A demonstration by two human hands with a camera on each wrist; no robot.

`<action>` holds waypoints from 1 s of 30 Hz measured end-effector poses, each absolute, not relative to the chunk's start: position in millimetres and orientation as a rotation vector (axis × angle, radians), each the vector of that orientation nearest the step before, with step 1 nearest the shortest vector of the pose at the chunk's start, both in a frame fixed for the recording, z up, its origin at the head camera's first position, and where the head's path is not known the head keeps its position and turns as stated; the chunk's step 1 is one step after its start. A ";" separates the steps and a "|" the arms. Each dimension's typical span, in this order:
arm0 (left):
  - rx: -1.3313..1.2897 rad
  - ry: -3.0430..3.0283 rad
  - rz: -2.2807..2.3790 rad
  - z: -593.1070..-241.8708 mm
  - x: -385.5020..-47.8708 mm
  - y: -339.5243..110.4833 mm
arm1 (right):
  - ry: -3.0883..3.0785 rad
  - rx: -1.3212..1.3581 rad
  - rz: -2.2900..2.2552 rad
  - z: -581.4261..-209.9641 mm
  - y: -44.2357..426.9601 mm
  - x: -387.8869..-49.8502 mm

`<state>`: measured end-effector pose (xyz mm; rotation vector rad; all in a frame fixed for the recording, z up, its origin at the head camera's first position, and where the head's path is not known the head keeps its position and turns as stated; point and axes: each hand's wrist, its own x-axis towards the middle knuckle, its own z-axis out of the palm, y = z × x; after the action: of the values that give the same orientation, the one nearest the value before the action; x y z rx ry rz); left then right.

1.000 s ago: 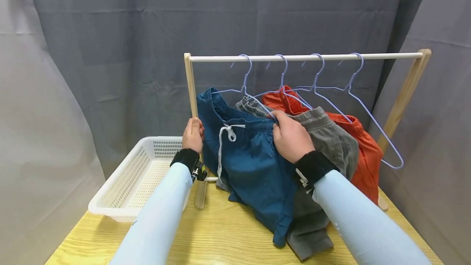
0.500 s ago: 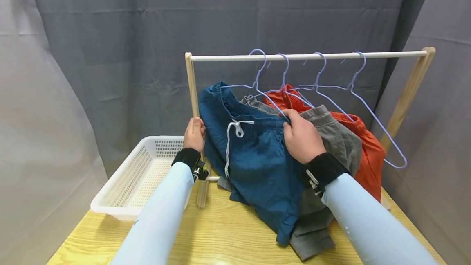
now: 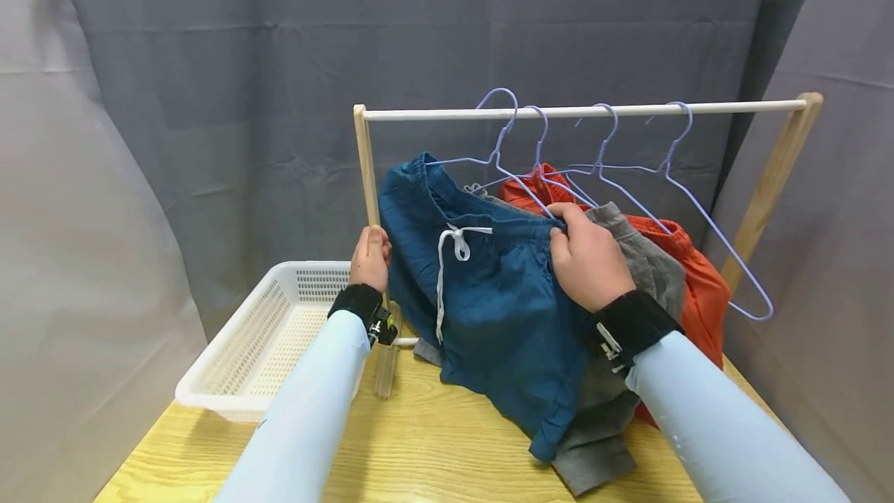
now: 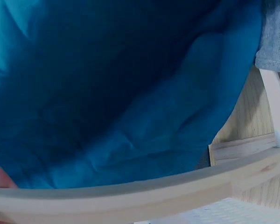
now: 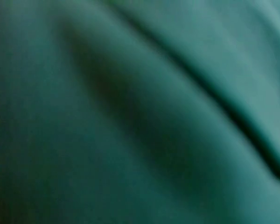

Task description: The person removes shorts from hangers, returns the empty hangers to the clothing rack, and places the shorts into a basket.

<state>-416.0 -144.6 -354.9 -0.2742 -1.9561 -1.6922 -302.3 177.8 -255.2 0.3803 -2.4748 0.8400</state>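
My right hand pinches the waistband of the blue shorts, together with the near end of a lilac hanger. That hanger's hook rises higher over the rail than the others. A white drawstring bow shows at the shorts' front. My left hand grips the wooden post at the rack's left end, its thumb upward. In the left wrist view, blue cloth spreads behind the post, with fingertips at the edge. Blurred cloth fills the right wrist view, hiding the right fingers.
Grey shorts and red shorts hang behind on more lilac hangers. The white rail runs to the right post. A white basket stands left on the wooden table. Grey curtains enclose the table.
My right hand has moved right, carrying the blue shorts and their hanger along. The hanger's hook has slid right and risen, close to the second hook. My left hand stays on the post.
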 end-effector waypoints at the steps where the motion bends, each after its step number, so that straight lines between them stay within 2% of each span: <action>1: -0.279 -1.950 -1.694 -355.5 -416.4 -144.1 | -2.475 0.378 0.838 -255.0 179.0 -301.7; 14: -0.238 -2.007 -1.674 -356.8 -420.2 -145.4 | -2.409 0.422 0.772 -245.3 187.5 -292.9; 30: -0.260 -1.986 -1.658 -358.0 -421.9 -146.1 | -2.463 0.482 0.731 -245.8 209.0 -264.3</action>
<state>-421.9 -146.1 -358.0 -0.2605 -1.9862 -1.6582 -264.3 209.0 -245.8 0.4819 -2.4627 0.7314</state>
